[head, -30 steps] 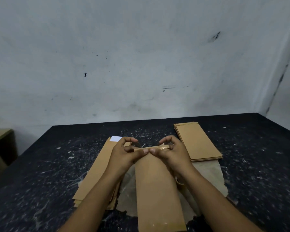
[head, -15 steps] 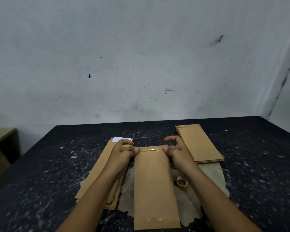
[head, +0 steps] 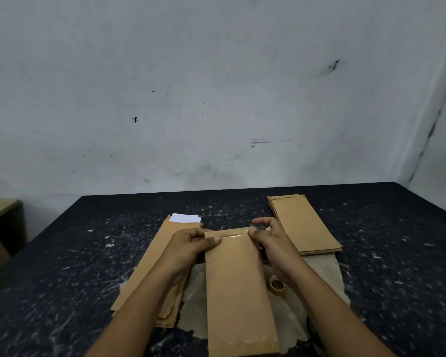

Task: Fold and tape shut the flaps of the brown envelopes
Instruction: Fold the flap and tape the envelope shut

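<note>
Envelope [head: 238, 284] lies flat on the table [head: 62, 266], long axis running away from you. Your left hand [head: 191, 247] and right hand [head: 271, 243] pinch its far corners with curled fingers, seemingly pressing tape along the folded flap [head: 228, 231]. Half a second ago your hands sat slightly lower.

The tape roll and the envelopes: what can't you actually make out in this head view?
- Tape roll: partly hidden behind the right hand's wrist.
- Middle envelope: near end cut off by the bottom edge.
- Left stack: covered by the left hand and forearm; count unreadable.
- White slip: too small to identify.
</note>
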Demonstrator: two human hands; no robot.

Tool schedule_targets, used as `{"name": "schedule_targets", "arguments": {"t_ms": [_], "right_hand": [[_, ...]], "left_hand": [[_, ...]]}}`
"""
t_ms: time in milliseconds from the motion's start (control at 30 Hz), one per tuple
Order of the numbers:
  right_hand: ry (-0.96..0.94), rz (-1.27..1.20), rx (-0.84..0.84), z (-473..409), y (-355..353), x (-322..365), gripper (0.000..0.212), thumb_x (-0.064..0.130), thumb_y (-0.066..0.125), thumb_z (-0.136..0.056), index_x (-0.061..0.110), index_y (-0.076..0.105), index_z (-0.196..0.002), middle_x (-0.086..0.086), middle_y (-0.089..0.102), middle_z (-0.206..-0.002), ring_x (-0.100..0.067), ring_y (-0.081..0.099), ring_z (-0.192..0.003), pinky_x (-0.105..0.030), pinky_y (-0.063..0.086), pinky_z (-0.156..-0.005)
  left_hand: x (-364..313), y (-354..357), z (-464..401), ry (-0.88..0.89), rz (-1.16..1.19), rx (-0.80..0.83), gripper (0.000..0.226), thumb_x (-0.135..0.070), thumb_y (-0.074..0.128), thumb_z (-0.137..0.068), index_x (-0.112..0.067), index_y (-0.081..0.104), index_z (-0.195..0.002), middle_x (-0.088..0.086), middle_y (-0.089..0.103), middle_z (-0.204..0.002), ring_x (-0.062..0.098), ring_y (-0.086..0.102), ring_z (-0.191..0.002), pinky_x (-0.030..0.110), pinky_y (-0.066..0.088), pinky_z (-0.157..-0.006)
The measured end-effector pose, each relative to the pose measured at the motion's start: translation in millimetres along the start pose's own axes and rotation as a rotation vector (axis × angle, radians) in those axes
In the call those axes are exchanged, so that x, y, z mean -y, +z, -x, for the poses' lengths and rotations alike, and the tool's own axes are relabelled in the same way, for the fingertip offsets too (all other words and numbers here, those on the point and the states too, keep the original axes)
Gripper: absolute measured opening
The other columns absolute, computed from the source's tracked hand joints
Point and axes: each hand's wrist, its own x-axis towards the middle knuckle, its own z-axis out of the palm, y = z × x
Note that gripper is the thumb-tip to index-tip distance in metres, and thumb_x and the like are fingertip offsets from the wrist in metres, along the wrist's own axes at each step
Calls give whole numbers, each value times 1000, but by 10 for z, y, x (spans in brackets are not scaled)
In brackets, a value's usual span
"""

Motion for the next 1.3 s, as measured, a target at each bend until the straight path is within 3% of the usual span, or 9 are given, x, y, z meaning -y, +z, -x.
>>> {"name": "schedule_targets", "arguments": {"t_ms": [67,133,267,433,633,933,1067,1200,1300], "right_hand": [[61,15,93,27,-34,15,22,26,65,-97,23,57,-117,-6,66,-114,-25,65,-104,-48,58,-91],[119,83,240,76,-80,44,18,24,69,-94,16,63,-109,-6,72,-106,-23,70,-95,-40,60,-78],[143,92,344,89,-165,62,6,12,73,-89,10,68,-92,-7,74,-90,-19,71,-77,-33,56,-63],[77,92,148,-74,-459,344,17,15,68,-93,2,69,-104,-13,75,-102,-24,73,-88,-32,56,-68],[75,149,-181,-541,-1029,490,21,10,67,-95,-4,67,-110,-16,71,-108,-29,66,-95,-39,52,-73],[181,459,-279,-950,-1495,208,22,14,65,-97,-3,69,-110,-18,68,-106,-29,62,-91,-47,49,-92],[182,559,-308,-1023,-1539,143,19,20,67,-96,2,73,-102,-14,68,-102,-24,60,-86,-44,51,-87],[199,681,-336,-1048,-1566,106,23,24,70,-93,4,73,-104,-13,69,-104,-28,63,-95,-44,54,-90],[208,733,-347,-1042,-1556,65,24,26,72,-92,4,72,-102,-13,70,-106,-27,64,-96,-39,53,-84]], "left_hand": [[-21,-12,2,28,22,-72,17,-8,72,-87,4,71,-99,10,72,-79,12,68,-65,20,52,-56],[-39,-71,-10,55,36,-134,16,-10,72,-88,1,71,-99,6,72,-76,10,67,-64,20,51,-55],[-46,-159,-57,85,59,-218,16,-17,71,-90,-4,74,-100,7,73,-84,18,66,-77,30,56,-69],[-65,-181,-57,136,-58,-268,23,-35,63,-95,-14,71,-99,3,76,-93,18,72,-87,34,55,-76],[12,-387,-120,178,-326,-362,11,-31,60,-98,-23,67,-96,-2,72,-97,15,69,-87,31,52,-72],[110,-548,-220,189,-570,-428,9,-30,62,-96,-27,67,-89,-9,67,-91,11,63,-89,24,44,-68],[152,-572,-231,187,-705,-429,9,-34,62,-95,-27,64,-89,-11,64,-92,15,62,-96,24,44,-70],[223,-615,-240,8,-1135,-497,43,-61,59,-88,-30,58,-118,4,53,-134,30,44,-130,48,42,-103],[240,-618,-234,-112,-1219,-483,79,-75,56,-81,-27,42,-141,10,39,-151,34,31,-141,54,33,-111]]}}
